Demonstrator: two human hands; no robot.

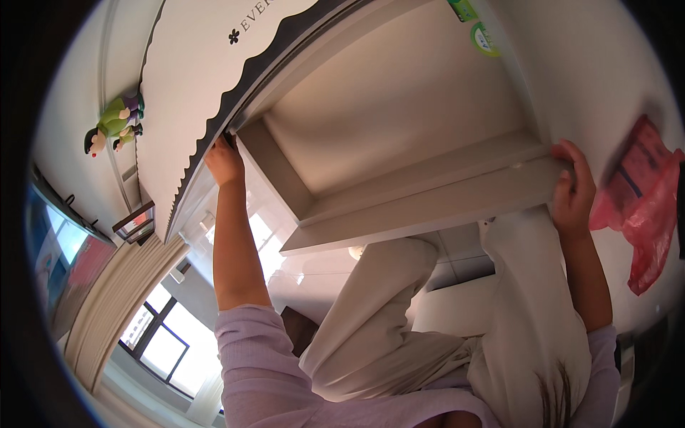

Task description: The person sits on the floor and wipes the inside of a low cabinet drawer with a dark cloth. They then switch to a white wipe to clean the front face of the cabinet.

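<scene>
A pale drawer [396, 112] is pulled out from beneath a cabinet top covered by a white cloth with a dark scalloped border [235, 101]. Its inside shows no loose contents. My left hand [225, 160] reaches up to the gap at the drawer's left rear side, by a small dark part; its fingertips are partly hidden there, so its hold is unclear. At the right end of the drawer's front panel [428, 198], my right hand [575, 187] is curled round the edge, with thumb and fingers on it.
A crumpled red plastic bag [642, 214] lies to the right. Green stickers [484, 40] are at the upper right. On the left are toy figures [115, 123], a picture frame [136, 222] and a television [69, 251]. My bent legs [374, 321] are below the drawer.
</scene>
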